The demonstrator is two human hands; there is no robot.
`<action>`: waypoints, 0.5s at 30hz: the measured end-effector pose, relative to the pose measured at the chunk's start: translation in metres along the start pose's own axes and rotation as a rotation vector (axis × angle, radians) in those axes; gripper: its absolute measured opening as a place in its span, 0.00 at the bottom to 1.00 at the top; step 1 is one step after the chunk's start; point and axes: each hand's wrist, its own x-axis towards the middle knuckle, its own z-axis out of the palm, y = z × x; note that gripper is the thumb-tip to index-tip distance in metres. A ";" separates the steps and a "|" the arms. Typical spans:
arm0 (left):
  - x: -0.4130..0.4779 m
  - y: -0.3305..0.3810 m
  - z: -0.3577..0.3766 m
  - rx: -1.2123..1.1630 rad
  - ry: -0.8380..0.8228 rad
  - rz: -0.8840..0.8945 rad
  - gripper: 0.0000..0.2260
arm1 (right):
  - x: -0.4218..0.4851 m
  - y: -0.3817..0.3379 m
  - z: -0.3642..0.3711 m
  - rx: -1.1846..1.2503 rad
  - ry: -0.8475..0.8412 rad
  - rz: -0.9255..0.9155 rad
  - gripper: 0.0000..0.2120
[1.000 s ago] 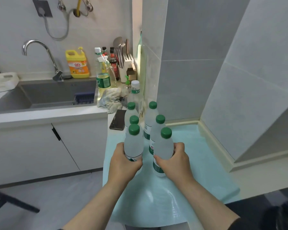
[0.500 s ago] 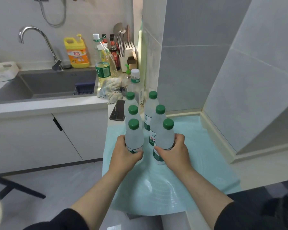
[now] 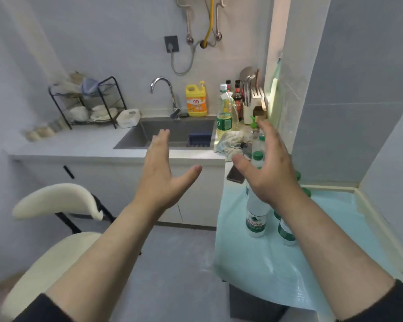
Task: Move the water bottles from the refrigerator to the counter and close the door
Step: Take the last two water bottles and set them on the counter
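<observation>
Centre frame: your left hand (image 3: 163, 177) is spread wide, empty, over the floor. Right of centre: your right hand (image 3: 269, 168) is likewise spread, empty, partly hiding the water bottles (image 3: 256, 214) standing clustered on the counter (image 3: 335, 228).

Water bottles (image 3: 256, 214) stood grouped on the counter (image 3: 330, 228), at 3 o'clock from the frame centre. A phone (image 3: 235, 176) lay just behind them at 12 o'clock, a rag (image 3: 230, 142) beyond it. The sink (image 3: 172, 135) lay at 10 o'clock from the bottles; a dish rack (image 3: 89, 103) stood at 9 o'clock from the sink. A chair (image 3: 56, 228) occupied 8 o'clock.
</observation>
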 end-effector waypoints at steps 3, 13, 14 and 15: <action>-0.011 0.004 -0.079 0.093 0.176 0.062 0.43 | 0.006 -0.061 0.023 0.061 -0.039 -0.119 0.40; -0.130 0.019 -0.340 0.470 0.628 0.086 0.43 | -0.034 -0.304 0.114 0.365 -0.190 -0.540 0.40; -0.147 0.020 -0.364 0.500 0.661 0.085 0.43 | -0.044 -0.331 0.121 0.398 -0.206 -0.579 0.40; -0.166 0.022 -0.389 0.530 0.693 0.082 0.42 | -0.055 -0.357 0.128 0.432 -0.220 -0.612 0.39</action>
